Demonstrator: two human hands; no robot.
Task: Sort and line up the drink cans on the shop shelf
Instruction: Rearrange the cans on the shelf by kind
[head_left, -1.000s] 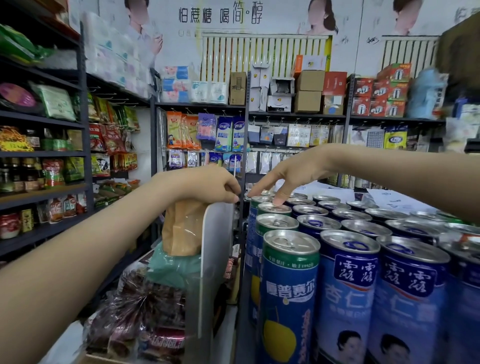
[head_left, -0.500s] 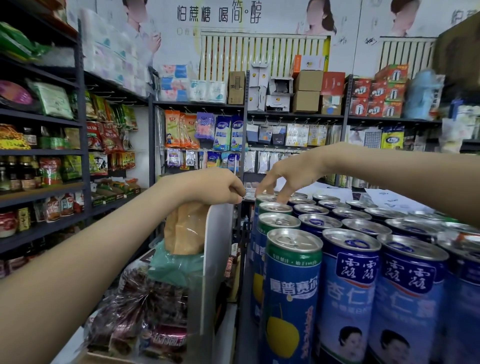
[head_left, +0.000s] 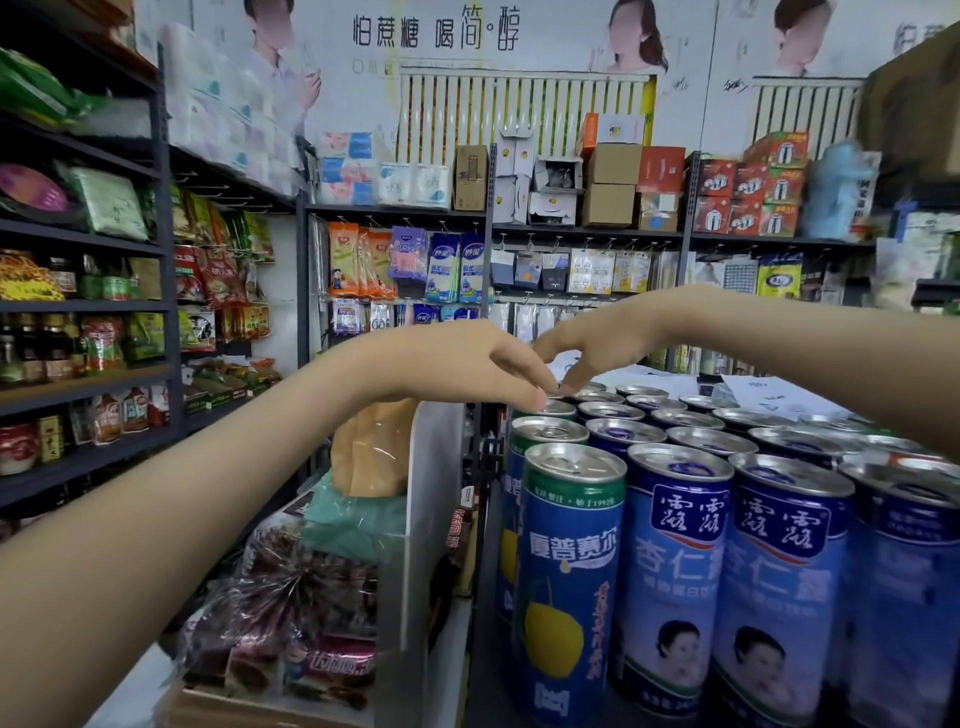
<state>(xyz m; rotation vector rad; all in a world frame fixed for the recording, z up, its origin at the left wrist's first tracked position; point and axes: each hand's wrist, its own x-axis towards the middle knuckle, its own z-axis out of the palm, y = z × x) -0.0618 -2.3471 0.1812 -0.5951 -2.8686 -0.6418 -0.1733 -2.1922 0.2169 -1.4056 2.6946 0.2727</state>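
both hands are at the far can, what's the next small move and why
Probably nudge that far can into line with the green-rimmed cans nearer the camera. The left hand and right hand meet over its top at the far end of the left column; their grip is unclear.

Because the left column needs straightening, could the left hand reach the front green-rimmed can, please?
Probably yes: the left hand is at the far cans, and nothing covers the front green-rimmed can.

Dark metal shelving (head_left: 167, 312) packed with goods (head_left: 358, 265) stands beneath large pale wall posters (head_left: 545, 47), evenly lit.
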